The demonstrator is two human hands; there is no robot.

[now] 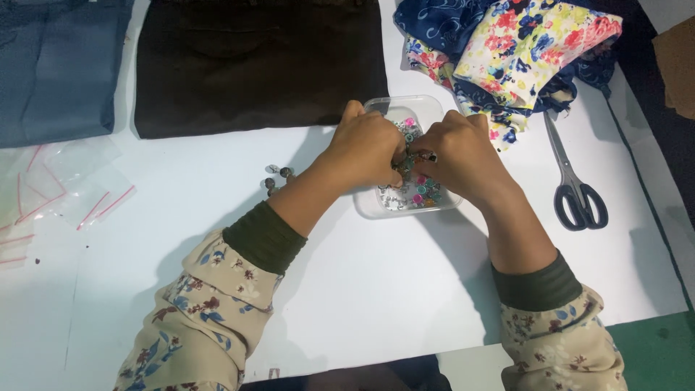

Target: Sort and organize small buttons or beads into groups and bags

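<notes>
While both hands meet over the clear plastic tray (436, 108), fingers are curled into its contents.

Nearest the camera: floral cuffs over dark green ribbing, forearms converging on bare white table (376, 282), which has open room in front of and below the tray. Left hand (365, 148) and right hand (460, 156) touch at the fingertips, pinched on a small item among the coloured snap buttons (422, 194); which hand holds it cannot be told. Tray sits mid-table, just below the brown cloth's (260, 65) lower edge. Loose buttons (277, 178) lie just left of the left wrist. Scissors (575, 188) lie right, near the table's edge. Clear bags (65, 181) far left; blue cloth (58, 69) and floral fabric (521, 51) at the back.
</notes>
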